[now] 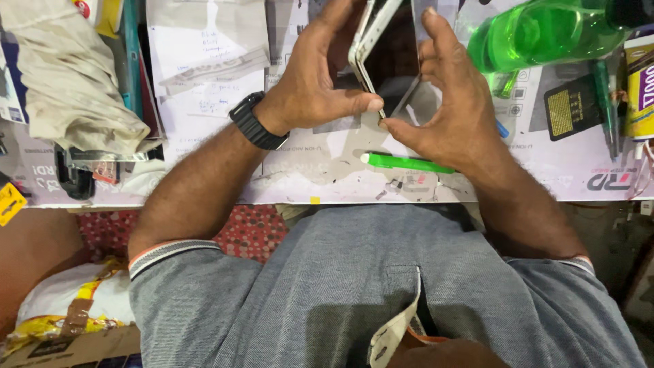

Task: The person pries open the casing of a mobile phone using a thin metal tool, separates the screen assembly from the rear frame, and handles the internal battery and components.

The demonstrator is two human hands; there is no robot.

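Observation:
Both my hands hold a smartphone [381, 48] with a white frame and a dark screen, tilted up above the bench. My left hand [317, 78], with a black watch on its wrist, grips the phone's left edge, thumb pressed at the lower corner. My right hand [449, 95] curls around the right side, its thumb meeting the left thumb at that corner. The screen panel seems lifted apart from the white frame. A green pen-like tool [405, 163] lies on the bench just below my hands.
A green plastic bottle [545, 31] lies at the upper right, beside a black battery [571, 105] and a yellow glue tube [640, 88]. Papers [204, 61] and a crumpled cloth [75, 88] cover the left of the bench. A bag [61, 307] sits at the lower left.

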